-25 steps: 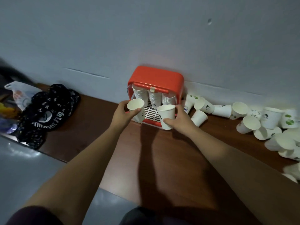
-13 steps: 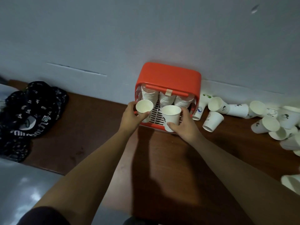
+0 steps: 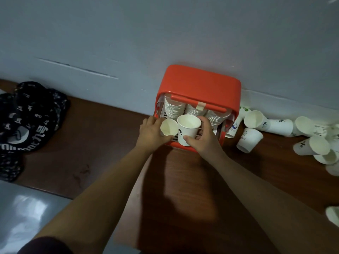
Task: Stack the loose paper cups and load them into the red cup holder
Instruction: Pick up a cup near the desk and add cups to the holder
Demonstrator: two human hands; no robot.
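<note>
The red cup holder (image 3: 200, 83) stands against the wall with three stacks of white cups (image 3: 174, 109) inside it. My left hand (image 3: 151, 133) grips a white paper cup (image 3: 168, 127), mouth tilted toward me, in front of the holder's left side. In my right hand (image 3: 203, 139) is a second white paper cup (image 3: 188, 128) with a dark print, held upright. The two cups touch rim to side, just in front of the holder's opening.
Several loose paper cups (image 3: 249, 137) lie scattered on the brown wooden table (image 3: 102, 162) to the right of the holder, up to the frame's edge. A black patterned cloth bag (image 3: 27, 125) sits at the far left. The table's near edge drops to a grey floor (image 3: 27, 213).
Both hands have drawn together, so the two cups that were apart now touch. The view has shifted left and closer, putting the holder right of centre.
</note>
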